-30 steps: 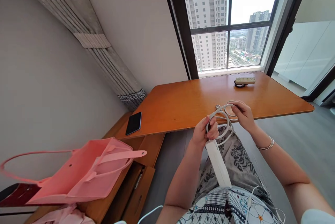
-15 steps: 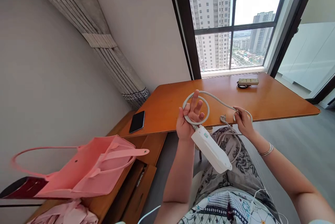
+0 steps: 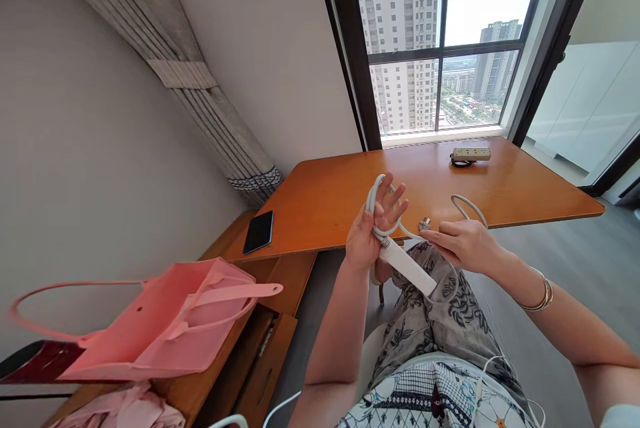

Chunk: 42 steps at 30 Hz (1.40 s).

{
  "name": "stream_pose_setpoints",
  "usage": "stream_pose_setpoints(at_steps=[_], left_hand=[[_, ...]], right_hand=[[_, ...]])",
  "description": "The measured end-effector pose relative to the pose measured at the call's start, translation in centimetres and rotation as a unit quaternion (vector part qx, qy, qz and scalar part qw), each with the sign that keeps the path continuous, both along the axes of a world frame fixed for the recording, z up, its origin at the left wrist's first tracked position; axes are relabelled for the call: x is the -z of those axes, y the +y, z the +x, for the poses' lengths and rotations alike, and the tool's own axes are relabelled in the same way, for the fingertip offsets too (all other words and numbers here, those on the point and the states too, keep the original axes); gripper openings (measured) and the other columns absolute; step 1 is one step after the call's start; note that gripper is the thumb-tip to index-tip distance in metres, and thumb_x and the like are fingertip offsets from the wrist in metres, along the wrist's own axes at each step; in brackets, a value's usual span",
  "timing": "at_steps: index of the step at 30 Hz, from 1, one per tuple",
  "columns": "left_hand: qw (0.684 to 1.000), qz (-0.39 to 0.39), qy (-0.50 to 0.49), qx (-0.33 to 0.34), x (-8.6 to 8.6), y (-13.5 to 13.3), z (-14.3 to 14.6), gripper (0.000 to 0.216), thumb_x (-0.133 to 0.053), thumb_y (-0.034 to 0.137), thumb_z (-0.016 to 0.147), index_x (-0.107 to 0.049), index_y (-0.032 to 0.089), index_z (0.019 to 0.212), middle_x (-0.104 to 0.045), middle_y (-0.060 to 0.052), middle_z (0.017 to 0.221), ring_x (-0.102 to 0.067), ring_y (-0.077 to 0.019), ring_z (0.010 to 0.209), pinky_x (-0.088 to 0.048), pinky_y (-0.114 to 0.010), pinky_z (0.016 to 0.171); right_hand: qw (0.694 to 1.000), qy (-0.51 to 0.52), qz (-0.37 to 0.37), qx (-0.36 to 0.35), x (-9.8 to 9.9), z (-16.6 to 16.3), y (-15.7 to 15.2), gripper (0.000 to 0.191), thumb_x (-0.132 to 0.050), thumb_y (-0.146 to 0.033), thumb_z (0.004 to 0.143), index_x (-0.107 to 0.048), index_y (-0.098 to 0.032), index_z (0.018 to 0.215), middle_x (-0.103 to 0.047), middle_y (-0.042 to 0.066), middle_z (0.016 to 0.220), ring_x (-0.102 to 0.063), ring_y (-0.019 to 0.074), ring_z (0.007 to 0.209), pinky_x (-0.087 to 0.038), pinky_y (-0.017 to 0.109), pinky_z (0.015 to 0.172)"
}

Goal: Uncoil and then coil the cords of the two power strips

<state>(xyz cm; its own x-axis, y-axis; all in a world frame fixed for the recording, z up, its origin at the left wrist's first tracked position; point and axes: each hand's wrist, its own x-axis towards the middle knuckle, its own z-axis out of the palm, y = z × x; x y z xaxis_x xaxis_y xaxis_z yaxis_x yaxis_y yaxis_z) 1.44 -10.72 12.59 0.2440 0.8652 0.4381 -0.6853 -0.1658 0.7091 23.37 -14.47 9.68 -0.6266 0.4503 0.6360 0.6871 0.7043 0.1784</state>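
Observation:
My left hand (image 3: 373, 228) holds a white power strip (image 3: 407, 268) by its near end, above my lap. Its white cord (image 3: 373, 205) is looped around the spread fingers of that hand. My right hand (image 3: 463, 245) pinches the same cord further along, where it arches up (image 3: 470, 205) in front of the table edge. The cord's plug (image 3: 425, 223) hangs between my two hands.
An orange wooden table (image 3: 340, 195) stands ahead, with a second power strip (image 3: 470, 154) near the window. A black phone (image 3: 259, 232) lies at its left corner. A pink tote bag (image 3: 165, 321) rests on a wooden unit at the left. A curtain hangs by the wall.
My left hand rose and opened its fingers, with the cord now wound around them. My right hand drew the cord closer, so the loop tightened. The power strip swung up from my lap.

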Motion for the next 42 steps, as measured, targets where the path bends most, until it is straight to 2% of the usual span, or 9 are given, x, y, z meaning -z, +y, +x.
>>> stream_pose_setpoints(at_steps=[6, 11, 15, 19, 24, 32, 37, 40, 42], left_hand=[[0.999, -0.014, 0.04, 0.028, -0.3, -0.3, 0.4, 0.033, -0.079, 0.036, 0.08, -0.057, 0.016, 0.065, -0.054, -0.006, 0.148, -0.048, -0.0334, 0.141, -0.051, -0.044, 0.105], [0.986, 0.085, 0.137, 0.033, 0.1, -0.2, 0.7, 0.028, -0.074, 0.045, 0.084, -0.069, 0.018, 0.079, -0.047, -0.009, 0.156, -0.05, -0.0318, 0.139, -0.041, -0.043, 0.115], [0.957, 0.152, 0.249, 0.007, 0.2, -0.2, 1.3, 0.03, -0.07, 0.044, 0.087, -0.073, 0.022, 0.106, -0.062, -0.013, 0.14, -0.052, -0.0281, 0.137, -0.038, -0.041, 0.116], [0.955, 0.122, 0.268, 0.021, 0.6, -0.4, 1.5, 0.035, -0.07, 0.045, 0.086, -0.071, 0.019, 0.109, -0.073, -0.009, 0.104, -0.068, -0.0201, 0.089, -0.052, -0.029, 0.084], [0.918, 0.131, 0.36, 0.101, 0.3, -0.8, 1.1, 0.023, -0.07, 0.041, 0.087, -0.065, 0.018, 0.089, -0.058, 0.002, 0.063, -0.053, -0.0134, 0.052, -0.041, -0.025, 0.056], [0.881, 0.201, 0.427, 0.021, -1.1, -0.8, 1.3, 0.011, -0.076, 0.023, 0.077, -0.066, 0.02, 0.079, -0.061, -0.001, 0.074, -0.05, -0.0163, 0.064, -0.037, -0.023, 0.054], [0.869, 0.155, 0.459, 0.101, -1.4, -1.2, 0.2, 0.015, -0.066, 0.028, 0.088, -0.07, 0.018, 0.099, -0.062, 0.001, 0.072, -0.049, -0.0098, 0.046, -0.037, -0.022, 0.045], [0.888, 0.095, 0.417, 0.167, -1.8, -1.3, -1.1, 0.022, -0.068, 0.031, 0.087, -0.071, 0.016, 0.104, -0.07, -0.004, 0.082, -0.05, -0.0069, 0.043, -0.037, -0.02, 0.042], [0.909, 0.067, 0.355, 0.208, -1.9, -1.0, -2.1, 0.028, -0.071, 0.033, 0.085, -0.069, 0.015, 0.107, -0.074, -0.011, 0.097, -0.05, -0.0053, 0.04, -0.036, -0.02, 0.04]], right_hand=[[0.997, 0.0, 0.046, -0.068, -2.8, -0.4, -1.3, 0.021, -0.049, -0.019, 0.101, -0.07, -0.022, 0.107, -0.057, -0.002, 0.066, -0.051, 0.0101, 0.056, -0.031, 0.028, 0.054], [0.995, 0.006, 0.029, -0.093, -3.8, -1.0, -1.3, 0.021, -0.047, -0.022, 0.103, -0.067, -0.024, 0.102, -0.06, -0.002, 0.068, -0.051, 0.01, 0.058, -0.033, 0.026, 0.057], [0.995, 0.052, -0.019, -0.087, -4.4, -1.6, -1.1, 0.013, -0.051, -0.022, 0.1, -0.064, -0.023, 0.106, -0.066, -0.001, 0.075, -0.058, 0.0123, 0.065, -0.039, 0.025, 0.064], [0.988, 0.092, -0.118, -0.039, -5.6, -1.3, -0.7, 0.025, -0.066, -0.032, 0.092, -0.058, -0.022, 0.114, -0.07, 0.002, 0.083, -0.063, 0.0155, 0.07, -0.041, 0.026, 0.064], [0.979, 0.071, -0.191, -0.017, -6.9, -0.9, -0.2, 0.037, -0.073, -0.033, 0.086, -0.057, -0.022, 0.118, -0.069, 0.004, 0.097, -0.065, 0.016, 0.075, -0.04, 0.026, 0.06], [0.987, -0.011, -0.163, 0.005, -6.7, -0.7, 0.5, 0.032, -0.068, -0.027, 0.089, -0.061, -0.021, 0.12, -0.066, 0.006, 0.102, -0.059, 0.0141, 0.069, -0.037, 0.027, 0.059], [0.994, -0.006, -0.081, 0.071, -5.5, 1.0, 2.1, 0.045, -0.074, -0.028, 0.084, -0.062, -0.023, 0.127, -0.067, 0.012, 0.113, -0.061, 0.0274, 0.102, -0.045, 0.039, 0.085], [0.978, 0.041, -0.16, 0.124, -4.7, 3.4, 3.2, 0.053, -0.077, -0.029, 0.08, -0.062, -0.023, 0.131, -0.07, 0.012, 0.116, -0.065, 0.0285, 0.098, -0.048, 0.039, 0.078], [0.954, 0.077, -0.262, 0.121, -4.5, 5.5, 3.8, 0.036, -0.071, -0.035, 0.086, -0.069, -0.024, 0.119, -0.074, 0.008, 0.098, -0.067, 0.024, 0.081, -0.048, 0.034, 0.068]])
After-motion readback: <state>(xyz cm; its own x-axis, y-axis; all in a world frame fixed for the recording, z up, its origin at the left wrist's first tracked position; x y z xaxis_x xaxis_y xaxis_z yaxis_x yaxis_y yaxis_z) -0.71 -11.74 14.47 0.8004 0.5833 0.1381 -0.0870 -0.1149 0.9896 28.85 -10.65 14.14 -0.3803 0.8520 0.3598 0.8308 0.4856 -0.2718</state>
